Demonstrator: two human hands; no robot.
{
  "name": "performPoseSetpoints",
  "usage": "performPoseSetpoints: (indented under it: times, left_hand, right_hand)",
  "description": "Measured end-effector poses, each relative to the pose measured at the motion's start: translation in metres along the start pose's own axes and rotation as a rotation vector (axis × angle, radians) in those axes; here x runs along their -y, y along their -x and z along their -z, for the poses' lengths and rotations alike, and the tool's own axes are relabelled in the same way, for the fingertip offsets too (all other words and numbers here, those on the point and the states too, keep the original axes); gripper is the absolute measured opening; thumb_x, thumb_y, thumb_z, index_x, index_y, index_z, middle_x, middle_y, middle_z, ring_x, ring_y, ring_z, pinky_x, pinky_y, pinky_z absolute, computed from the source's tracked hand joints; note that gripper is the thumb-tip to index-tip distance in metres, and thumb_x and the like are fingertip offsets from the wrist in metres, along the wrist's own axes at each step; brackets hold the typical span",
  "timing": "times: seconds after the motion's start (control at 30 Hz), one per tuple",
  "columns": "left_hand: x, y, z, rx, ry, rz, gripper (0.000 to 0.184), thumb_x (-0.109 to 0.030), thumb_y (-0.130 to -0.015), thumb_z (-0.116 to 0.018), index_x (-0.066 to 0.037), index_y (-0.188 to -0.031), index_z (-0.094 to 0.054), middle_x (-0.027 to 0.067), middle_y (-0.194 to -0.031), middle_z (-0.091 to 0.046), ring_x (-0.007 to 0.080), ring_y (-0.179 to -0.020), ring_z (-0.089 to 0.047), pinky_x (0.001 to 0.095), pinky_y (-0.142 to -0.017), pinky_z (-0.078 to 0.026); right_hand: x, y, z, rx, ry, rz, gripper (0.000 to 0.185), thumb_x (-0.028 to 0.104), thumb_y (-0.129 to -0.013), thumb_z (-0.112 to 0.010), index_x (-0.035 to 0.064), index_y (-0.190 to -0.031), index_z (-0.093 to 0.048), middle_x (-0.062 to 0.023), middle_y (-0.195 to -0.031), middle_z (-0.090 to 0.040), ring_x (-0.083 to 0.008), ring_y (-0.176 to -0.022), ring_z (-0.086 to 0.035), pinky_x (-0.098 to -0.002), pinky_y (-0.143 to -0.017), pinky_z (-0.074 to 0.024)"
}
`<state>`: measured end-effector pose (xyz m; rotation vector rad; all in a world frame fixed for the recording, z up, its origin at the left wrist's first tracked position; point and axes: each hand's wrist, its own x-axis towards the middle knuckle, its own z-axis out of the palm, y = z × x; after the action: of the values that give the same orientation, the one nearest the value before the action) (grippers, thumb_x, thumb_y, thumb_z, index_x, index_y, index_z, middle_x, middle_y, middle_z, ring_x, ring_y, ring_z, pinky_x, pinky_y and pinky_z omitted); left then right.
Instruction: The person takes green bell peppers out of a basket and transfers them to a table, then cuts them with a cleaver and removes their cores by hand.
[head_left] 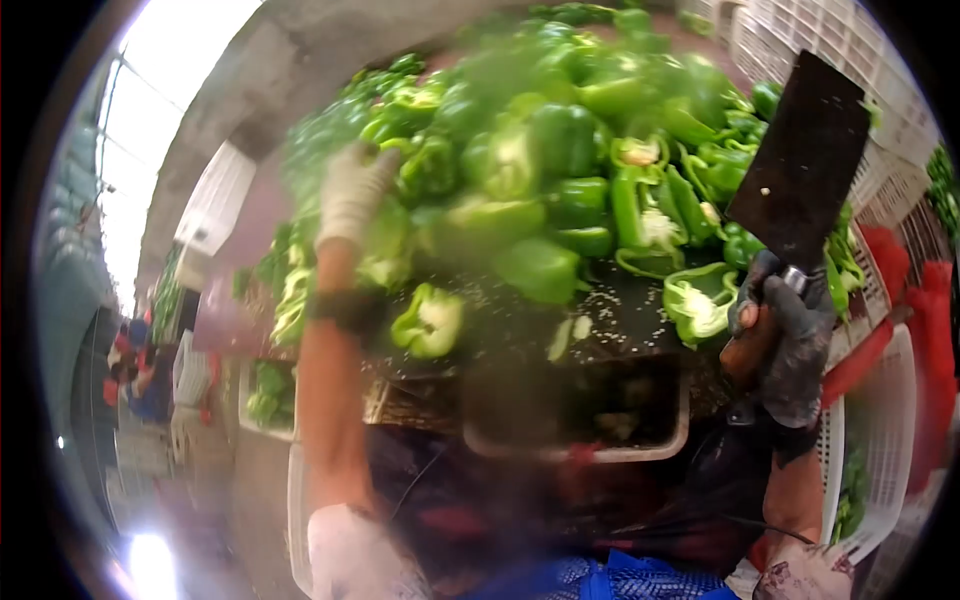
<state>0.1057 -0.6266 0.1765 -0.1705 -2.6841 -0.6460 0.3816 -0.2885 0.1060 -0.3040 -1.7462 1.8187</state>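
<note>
In the head view, my right hand [795,345] wears a dark, stained glove and is closed round the handle of a cleaver [806,150], its broad dark blade pointing up. My left hand [352,190], in a whitish glove, reaches into the left side of a heap of green bell peppers [565,140]. Its fingers are blurred against the peppers, and whether they grip one cannot be made out. Halved peppers with seeds showing lie in front, such as a pepper half [428,320] and another pepper half [697,305] close to the cleaver hand. Scattered seeds cover the dark board [630,330].
Below the board's edge sits a tub [640,450] with a pale rim. White plastic crates [215,195] stand at left, with more crates [790,40] at upper right. A white basket [880,440] and red cloth or sacking [930,370] are at right. People [140,375] are far left.
</note>
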Motion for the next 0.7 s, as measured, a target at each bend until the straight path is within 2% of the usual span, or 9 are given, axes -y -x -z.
performPoseSetpoints:
  times: [0.13, 0.2, 0.3, 0.4, 0.5, 0.53, 0.57, 0.63, 0.7]
  left_hand:
    - [-0.065, -0.055, -0.037, 0.05, -0.037, -0.178, 0.046, -0.042, -0.084, -0.064, -0.008, -0.115, -0.068, 0.0194, -0.113, -0.067, 0.0316, -0.105, -0.063, 0.0383, -0.093, -0.047]
    - [-0.084, -0.088, -0.063, 0.054, -0.127, -0.212, 0.052, -0.043, -0.085, -0.063, -0.007, -0.122, -0.064, 0.0159, -0.121, -0.065, 0.0287, -0.109, -0.062, 0.0376, -0.097, -0.047]
    - [-0.085, -0.136, -0.12, 0.149, 0.524, -0.022, 0.063, -0.041, -0.084, -0.07, -0.008, -0.135, -0.054, 0.0175, -0.126, -0.062, 0.0282, -0.114, -0.06, 0.0377, -0.099, -0.046]
    - [-0.085, -0.166, -0.159, 0.064, 0.47, -0.02, 0.073, -0.042, -0.082, -0.074, -0.008, -0.141, -0.047, 0.0181, -0.126, -0.062, 0.0281, -0.114, -0.059, 0.0364, -0.098, -0.046]
    - [-0.088, -0.17, -0.176, 0.135, 0.178, -0.172, 0.079, -0.044, -0.08, -0.076, -0.01, -0.143, -0.044, 0.0169, -0.125, -0.062, 0.0265, -0.111, -0.059, 0.0351, -0.097, -0.047]
    - [-0.094, -0.166, -0.166, 0.341, 0.352, -0.021, 0.08, -0.045, -0.084, -0.071, -0.008, -0.147, -0.038, 0.0163, -0.139, -0.051, 0.0319, -0.122, -0.052, 0.0417, -0.102, -0.043]
    - [-0.094, -0.167, -0.161, 0.393, 0.372, 0.041, 0.083, -0.047, -0.083, -0.072, -0.011, -0.149, -0.035, 0.0169, -0.139, -0.052, 0.0303, -0.126, -0.05, 0.0416, -0.103, -0.043]
    - [-0.111, -0.153, -0.137, 0.377, 0.035, -0.09, 0.076, -0.048, -0.082, -0.073, -0.012, -0.144, -0.045, 0.0166, -0.134, -0.056, 0.0282, -0.123, -0.054, 0.0402, -0.102, -0.044]
    - [-0.126, -0.133, -0.129, 0.4, 0.018, -0.259, 0.07, -0.048, -0.082, -0.074, -0.012, -0.138, -0.053, 0.0158, -0.131, -0.059, 0.0271, -0.118, -0.057, 0.0384, -0.1, -0.046]
  right_hand:
    - [-0.003, -0.013, 0.01, -0.028, -0.252, -0.201, 0.023, 0.007, -0.088, -0.059, 0.0025, -0.11, -0.054, -0.0067, -0.09, -0.058, -0.0104, -0.06, -0.053, -0.0235, -0.053, -0.0465]
    - [0.005, -0.017, 0.012, -0.055, -0.234, -0.231, 0.02, 0.009, -0.088, -0.058, 0.0049, -0.107, -0.055, -0.0029, -0.085, -0.057, -0.0084, -0.062, -0.052, -0.0228, -0.054, -0.0434]
    - [0.002, -0.015, 0.014, -0.118, -0.253, -0.187, 0.025, 0.009, -0.085, -0.059, 0.0045, -0.109, -0.056, -0.0021, -0.08, -0.057, -0.0077, -0.062, -0.051, -0.0216, -0.053, -0.041]
    - [-0.017, -0.016, 0.042, -0.095, -0.291, -0.146, 0.036, 0.011, -0.085, -0.066, 0.0037, -0.118, -0.052, -0.0078, -0.09, -0.058, -0.0118, -0.058, -0.054, -0.0243, -0.05, -0.0471]
    - [-0.026, -0.014, 0.06, -0.183, -0.175, -0.123, 0.036, 0.012, -0.085, -0.067, 0.0027, -0.116, -0.052, -0.0081, -0.089, -0.058, -0.012, -0.058, -0.054, -0.0241, -0.049, -0.0466]
    - [-0.027, -0.015, 0.064, -0.203, -0.15, -0.12, 0.036, 0.013, -0.084, -0.068, 0.0026, -0.116, -0.053, -0.0083, -0.088, -0.058, -0.0123, -0.058, -0.054, -0.0243, -0.048, -0.0462]
    - [-0.028, -0.015, 0.064, -0.212, -0.161, -0.121, 0.037, 0.013, -0.084, -0.067, 0.0024, -0.116, -0.053, -0.0083, -0.088, -0.058, -0.0122, -0.058, -0.054, -0.0243, -0.048, -0.0462]
    - [-0.027, -0.017, 0.064, -0.227, -0.187, -0.105, 0.038, 0.013, -0.084, -0.067, 0.002, -0.117, -0.052, -0.0081, -0.088, -0.058, -0.0122, -0.058, -0.054, -0.0245, -0.048, -0.0461]
    - [-0.034, -0.018, 0.076, -0.166, -0.147, -0.076, 0.038, 0.013, -0.085, -0.067, 0.0011, -0.118, -0.052, -0.0082, -0.088, -0.058, -0.0121, -0.058, -0.054, -0.0246, -0.049, -0.0463]
